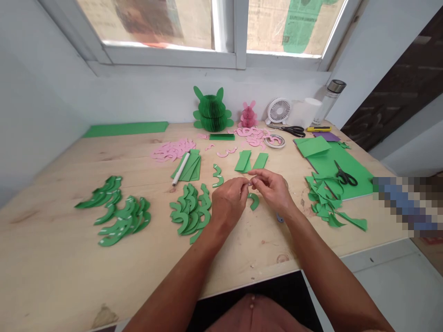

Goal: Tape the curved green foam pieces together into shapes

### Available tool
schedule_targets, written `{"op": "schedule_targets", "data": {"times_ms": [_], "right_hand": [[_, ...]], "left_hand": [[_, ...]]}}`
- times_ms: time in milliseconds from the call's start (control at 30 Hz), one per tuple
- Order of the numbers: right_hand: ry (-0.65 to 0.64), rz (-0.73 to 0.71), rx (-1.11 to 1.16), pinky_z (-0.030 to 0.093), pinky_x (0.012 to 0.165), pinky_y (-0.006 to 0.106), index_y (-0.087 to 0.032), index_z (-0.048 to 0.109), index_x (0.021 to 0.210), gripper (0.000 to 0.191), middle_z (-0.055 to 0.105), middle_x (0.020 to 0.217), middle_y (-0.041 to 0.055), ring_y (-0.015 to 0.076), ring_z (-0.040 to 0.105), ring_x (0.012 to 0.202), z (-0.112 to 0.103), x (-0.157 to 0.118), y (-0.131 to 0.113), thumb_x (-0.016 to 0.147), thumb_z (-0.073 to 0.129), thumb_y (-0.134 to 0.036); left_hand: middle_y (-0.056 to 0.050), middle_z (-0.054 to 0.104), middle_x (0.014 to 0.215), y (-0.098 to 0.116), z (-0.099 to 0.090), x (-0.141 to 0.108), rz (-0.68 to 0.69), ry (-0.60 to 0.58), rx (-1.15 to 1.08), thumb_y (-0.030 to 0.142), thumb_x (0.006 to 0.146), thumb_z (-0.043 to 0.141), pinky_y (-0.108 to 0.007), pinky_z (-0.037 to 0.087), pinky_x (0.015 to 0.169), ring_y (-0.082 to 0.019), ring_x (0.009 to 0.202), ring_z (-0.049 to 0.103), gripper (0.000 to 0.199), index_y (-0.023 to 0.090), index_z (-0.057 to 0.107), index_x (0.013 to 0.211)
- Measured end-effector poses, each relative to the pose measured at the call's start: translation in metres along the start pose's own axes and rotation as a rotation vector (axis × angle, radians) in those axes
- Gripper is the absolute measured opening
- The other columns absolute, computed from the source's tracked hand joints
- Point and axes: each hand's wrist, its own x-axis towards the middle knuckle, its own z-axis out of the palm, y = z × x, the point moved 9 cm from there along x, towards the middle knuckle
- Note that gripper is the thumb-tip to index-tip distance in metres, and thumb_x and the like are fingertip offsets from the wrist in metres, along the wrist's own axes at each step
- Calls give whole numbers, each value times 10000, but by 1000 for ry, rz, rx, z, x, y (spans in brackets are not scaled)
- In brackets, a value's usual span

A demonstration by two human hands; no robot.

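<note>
Both my hands meet over the middle of the table, fingertips nearly touching. My left hand (pixel 229 201) is closed in a pinch, and my right hand (pixel 272 188) pinches too. Whatever sits between the fingertips is too small to make out. Just below them lies a curved green paper piece (pixel 254 202). To the left of my left hand is a pile of wavy green paper cutouts (pixel 188 210). Beyond it, another wavy green cutout (pixel 218 177) carries small white strips. A dark-grey object (pixel 279 217) shows partly from under my right wrist.
Further left are green cutouts with white strips (pixel 126 221). A white pen (pixel 181 169) lies on green sheets. Pink cutouts (pixel 175 150), a green paper figure (pixel 209 110), a pink one (pixel 248 115) and a tape roll (pixel 274 141) stand behind. Scissors (pixel 345 176) and green scraps (pixel 323 196) are right.
</note>
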Motion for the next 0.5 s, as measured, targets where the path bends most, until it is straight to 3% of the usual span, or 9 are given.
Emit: {"op": "schedule_targets", "data": {"times_ms": [333,500], "right_hand": [[-16,19,-1,489,626,264,-158,645,975,257,674,744,36,146,613,684,1,0,1,764,532,-252],[-25,10,-101,447,561,235,-158,684,923,238,687,756,37,130,588,624,1,-1,-1,750,548,-248]], "left_hand": [[2,693,696,-15,5,0,-190,-62,-118,192,780,513,-226,425,581,-125,578,604,123,202,633,805],[9,682,660,-24,6,1,-257,-57,-191,209,762,527,-224,428,562,-124,570,599,114,202,639,780]]}}
